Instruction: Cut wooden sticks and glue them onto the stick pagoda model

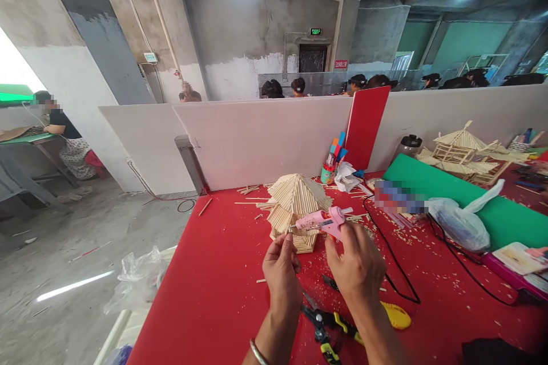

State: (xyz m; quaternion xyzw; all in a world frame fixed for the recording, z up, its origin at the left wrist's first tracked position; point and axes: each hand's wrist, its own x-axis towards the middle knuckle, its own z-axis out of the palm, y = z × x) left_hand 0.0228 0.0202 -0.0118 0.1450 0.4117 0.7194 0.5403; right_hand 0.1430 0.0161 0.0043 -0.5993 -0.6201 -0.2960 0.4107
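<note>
In my right hand (357,262) is a pink hot glue gun (319,221), its nozzle pointing left. My left hand (283,265) is pinched closed just under the nozzle tip; whatever small piece it holds is too small to make out. Right behind both hands stands a little pagoda-like model (297,197) built of pale wooden sticks, with a tiered, sloping roof. The glue gun hides part of its right side. Below my hands lie pliers-like cutters (321,319) with black and yellow handles, partly covered by my right forearm.
Stick offcuts and shavings litter the red table (205,291). A yellow tool (396,315) lies by my right forearm. Black cables (400,279) cross the right side, near a plastic bag (460,222) and a green board (428,182). A cup of markers (329,173) stands against the white partition (265,142).
</note>
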